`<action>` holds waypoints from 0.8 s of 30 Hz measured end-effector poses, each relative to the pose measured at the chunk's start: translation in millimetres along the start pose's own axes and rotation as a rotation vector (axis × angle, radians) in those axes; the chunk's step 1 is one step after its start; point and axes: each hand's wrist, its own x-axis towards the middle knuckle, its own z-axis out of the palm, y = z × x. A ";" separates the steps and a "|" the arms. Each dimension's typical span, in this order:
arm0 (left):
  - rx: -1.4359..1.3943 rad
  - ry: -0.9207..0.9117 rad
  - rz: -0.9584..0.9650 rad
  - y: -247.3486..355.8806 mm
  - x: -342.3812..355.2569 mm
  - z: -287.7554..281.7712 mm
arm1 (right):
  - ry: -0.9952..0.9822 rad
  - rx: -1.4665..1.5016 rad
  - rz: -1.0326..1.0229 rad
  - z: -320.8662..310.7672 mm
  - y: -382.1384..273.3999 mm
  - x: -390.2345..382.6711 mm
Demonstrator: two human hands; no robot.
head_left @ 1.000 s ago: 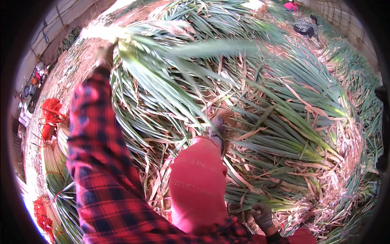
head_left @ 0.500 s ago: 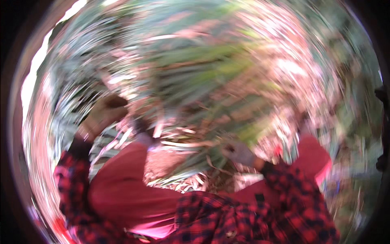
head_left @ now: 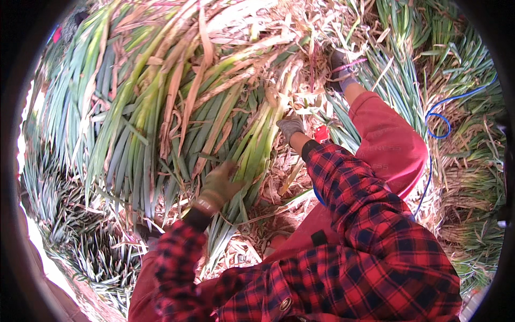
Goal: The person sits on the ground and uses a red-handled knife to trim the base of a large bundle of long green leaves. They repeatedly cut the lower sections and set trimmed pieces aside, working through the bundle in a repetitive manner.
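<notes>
A large heap of green onions (head_left: 145, 112), with long green leaves and dry tan outer leaves, spreads before me. My left hand (head_left: 220, 188), in an olive work glove, is at the leafy part of a yellow-green bunch (head_left: 257, 134) of them, thumb and fingers apart. My right hand (head_left: 291, 129), in a grey glove, is closed against the right edge of that same bunch, higher up toward the pale stalk ends. What lies inside its curled fingers is hidden.
Dry leaf litter (head_left: 244, 252) lies between my legs. My shod foot (head_left: 340, 70) rests among stalks at the upper right. A small red object (head_left: 321, 133) is beside my right wrist. Blue cord (head_left: 440, 126) loops over more green onions (head_left: 472, 177) on the right.
The view has turned and sharpened from a strong blur. My left hand has come inward from the far left to the bunch; my right hand is now farther forward, at the stalks.
</notes>
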 end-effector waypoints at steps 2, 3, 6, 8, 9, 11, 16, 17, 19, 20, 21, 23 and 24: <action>0.163 0.076 -0.038 24.0 52.5 30.8 | 0.045 0.155 -0.012 11.0 24.1 7.8; 0.264 0.121 -0.087 35.2 67.6 43.1 | -0.016 0.209 -0.048 12.9 29.0 8.8; 0.550 0.112 -0.293 54.2 99.3 68.6 | -0.168 0.533 0.079 18.7 10.1 -3.4; 0.631 0.146 -0.300 67.0 113.9 89.5 | -0.170 0.654 0.085 13.6 15.5 2.1; 0.675 0.170 -0.316 68.8 117.3 95.2 | -0.154 0.623 0.070 13.1 12.1 2.6; 0.434 -0.090 -0.352 62.5 124.9 94.9 | -0.212 0.650 0.085 4.8 21.4 -5.4; 0.369 -0.223 -0.233 57.6 53.5 98.1 | -0.371 0.831 0.197 -13.6 17.1 -38.6; 0.392 -0.280 -0.259 57.5 36.8 97.6 | -0.307 0.830 0.261 -12.9 11.7 -51.0; 0.350 -0.260 -0.314 60.9 12.1 101.3 | -0.414 1.145 0.202 -17.6 24.0 -67.9; 0.325 -0.259 -0.324 65.8 4.1 107.2 | -0.321 1.151 0.274 -6.0 40.3 -51.9; 0.280 -0.138 -0.105 80.1 4.1 123.8 | -0.170 1.160 0.349 -12.5 80.8 -22.9; 0.273 0.255 0.053 24.7 -27.8 104.6 | -0.458 1.371 0.191 -17.0 -3.5 -96.1; -0.151 0.189 -0.006 10.5 -25.2 112.5 | -0.542 1.461 0.092 -28.4 -5.0 -87.9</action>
